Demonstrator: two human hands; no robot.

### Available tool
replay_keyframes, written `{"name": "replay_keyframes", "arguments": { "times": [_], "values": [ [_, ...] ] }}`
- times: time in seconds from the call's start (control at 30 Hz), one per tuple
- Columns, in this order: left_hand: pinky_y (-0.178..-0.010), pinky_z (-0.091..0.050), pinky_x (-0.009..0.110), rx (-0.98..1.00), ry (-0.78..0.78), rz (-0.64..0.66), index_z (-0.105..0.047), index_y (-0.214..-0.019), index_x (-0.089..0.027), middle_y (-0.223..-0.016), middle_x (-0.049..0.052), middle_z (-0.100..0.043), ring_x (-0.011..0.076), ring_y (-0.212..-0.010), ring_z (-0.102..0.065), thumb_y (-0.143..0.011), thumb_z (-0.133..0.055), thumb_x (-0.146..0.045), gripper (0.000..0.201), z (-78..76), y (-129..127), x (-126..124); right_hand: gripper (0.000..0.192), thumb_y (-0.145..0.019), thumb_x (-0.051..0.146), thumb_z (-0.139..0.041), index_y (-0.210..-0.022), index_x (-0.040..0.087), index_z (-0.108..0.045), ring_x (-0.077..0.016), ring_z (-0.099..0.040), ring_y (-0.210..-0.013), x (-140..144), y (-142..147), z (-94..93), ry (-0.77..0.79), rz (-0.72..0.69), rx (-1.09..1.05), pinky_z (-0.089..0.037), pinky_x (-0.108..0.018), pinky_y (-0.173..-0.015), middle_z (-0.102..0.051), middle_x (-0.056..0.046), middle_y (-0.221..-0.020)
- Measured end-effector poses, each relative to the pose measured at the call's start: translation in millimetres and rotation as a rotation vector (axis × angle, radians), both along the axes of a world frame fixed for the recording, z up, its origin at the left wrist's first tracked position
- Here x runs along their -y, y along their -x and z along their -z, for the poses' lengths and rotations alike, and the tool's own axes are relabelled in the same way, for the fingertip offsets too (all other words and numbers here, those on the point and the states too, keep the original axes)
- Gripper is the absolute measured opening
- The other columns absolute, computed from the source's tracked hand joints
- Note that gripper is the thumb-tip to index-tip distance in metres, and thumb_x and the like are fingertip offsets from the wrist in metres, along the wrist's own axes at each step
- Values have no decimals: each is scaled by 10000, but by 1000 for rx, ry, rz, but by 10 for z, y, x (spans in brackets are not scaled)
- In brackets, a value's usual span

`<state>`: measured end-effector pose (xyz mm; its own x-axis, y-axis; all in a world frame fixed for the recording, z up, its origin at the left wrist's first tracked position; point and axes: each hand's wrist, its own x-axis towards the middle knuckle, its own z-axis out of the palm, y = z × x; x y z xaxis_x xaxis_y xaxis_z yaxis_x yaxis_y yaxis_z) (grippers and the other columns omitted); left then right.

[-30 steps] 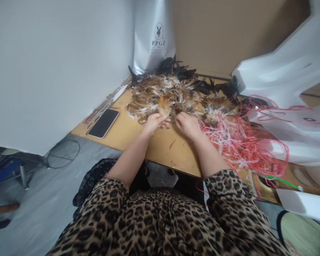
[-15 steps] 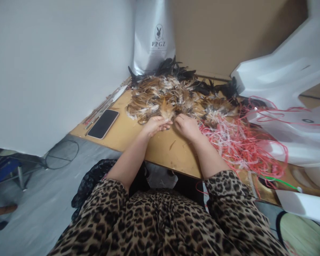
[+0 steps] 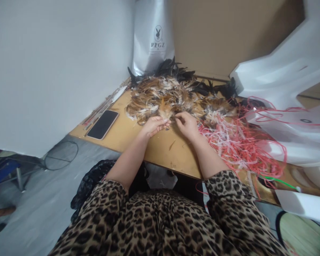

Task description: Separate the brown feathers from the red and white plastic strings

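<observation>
A small bunch of brown feathers (image 3: 164, 113) sits at the near edge of the big feather pile (image 3: 173, 96), pinched at its base by the left hand (image 3: 153, 125), whose grip is narrow, fingers curled around the quill ends. The right hand (image 3: 187, 124) is just beside it, fingertips at the pile's edge close to the bunch; its grip looks narrow too, but whether it holds a feather I cannot tell. Both hands rest on the wooden worktop (image 3: 162, 149). The pile spreads behind them, brown and white at the front, black feathers (image 3: 173, 69) at the back. Just right of the right hand lies a tangle of red and white strings (image 3: 237, 142), reaching to white foam pieces (image 3: 282, 78). Left of the pile, a dark phone (image 3: 103, 124) lies flat near the worktop's edge, thin metal rods (image 3: 106, 103) beside it. A silver bag (image 3: 153, 35) stands against the wall behind the feathers.
</observation>
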<state>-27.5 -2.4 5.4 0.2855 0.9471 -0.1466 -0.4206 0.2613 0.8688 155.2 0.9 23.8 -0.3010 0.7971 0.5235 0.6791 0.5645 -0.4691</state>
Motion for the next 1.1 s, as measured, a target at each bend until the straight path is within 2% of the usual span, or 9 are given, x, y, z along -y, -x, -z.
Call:
{"name": "replay_keyframes", "arguments": {
  "times": [0.07, 0.23, 0.43, 0.53, 0.63, 0.73, 0.83, 0.93, 1.1],
  "values": [
    [-609, -482, 172, 5, -1, -4, -677, -792, -69, -764, 96, -690, 70, -624, -620, -690, -700, -163, 141, -4, -1, -2, 198, -791, 264, -462, -877, 168, -611, -159, -549, -748, -20, 10, 3, 76, 9, -149, -425, -285, -715, -625, -60, -845],
    [-601, -472, 158, 18, -4, 3, -677, -783, -73, -767, 87, -689, 59, -619, -612, -702, -684, -153, 115, -9, 3, -2, 259, -731, 366, -527, -870, 158, -597, -89, -449, -513, -53, 19, -12, 435, -59, -438, -378, -227, -518, -596, -4, -690],
    [-609, -463, 149, 96, -50, -31, -669, -758, -94, -801, 69, -690, 46, -625, -607, -726, -656, -147, 63, -47, 29, 10, 255, -677, 364, -596, -801, 142, -609, -59, -398, -474, -49, 4, -47, 538, -62, -527, -327, -202, -468, -582, 7, -647],
    [-607, -461, 154, 94, -32, -24, -667, -750, -98, -794, 67, -689, 48, -621, -606, -727, -656, -149, 57, -64, 36, 19, 309, -675, 383, -627, -869, 142, -622, -54, -409, -474, -19, 2, -79, 641, -152, -608, -344, -203, -479, -591, 10, -654],
    [-607, -463, 160, 110, -42, 12, -673, -755, -93, -752, 65, -683, 56, -616, -608, -725, -659, -154, 70, -61, 34, 26, 370, -643, 369, -686, -937, 152, -627, -76, -511, -576, 21, 34, -91, 669, -278, -607, -419, -223, -575, -629, -9, -757],
    [-584, -460, 152, 133, -58, 50, -678, -756, -84, -707, 61, -675, 58, -599, -606, -730, -656, -159, 82, -48, 29, 26, 385, -640, 368, -702, -958, 164, -633, -108, -571, -674, 46, 105, -56, 636, -338, -551, -460, -257, -663, -652, -25, -836],
    [-577, -465, 148, 143, -55, 77, -672, -758, -74, -695, 63, -674, 59, -595, -609, -736, -648, -153, 86, -36, 29, 21, 298, -674, 387, -676, -872, 166, -651, -130, -588, -694, 44, 162, 1, 544, -288, -552, -472, -279, -688, -667, -32, -818],
    [-575, -473, 146, 140, -29, 81, -659, -782, -61, -741, 78, -688, 62, -602, -620, -746, -635, -130, 82, -34, 30, 16, 203, -747, 364, -610, -787, 170, -657, -137, -577, -689, 24, 145, 31, 295, -157, -466, -461, -278, -676, -653, -34, -764],
    [-542, -475, 143, 105, 55, 83, -632, -822, -61, -888, 122, -698, 88, -658, -652, -773, -600, -101, 71, -52, 29, 23, 211, -855, 275, -475, -851, 201, -672, -159, -550, -822, 17, 27, 5, -192, -60, 22, -414, -284, -745, -636, -61, -876]
  ]
}}
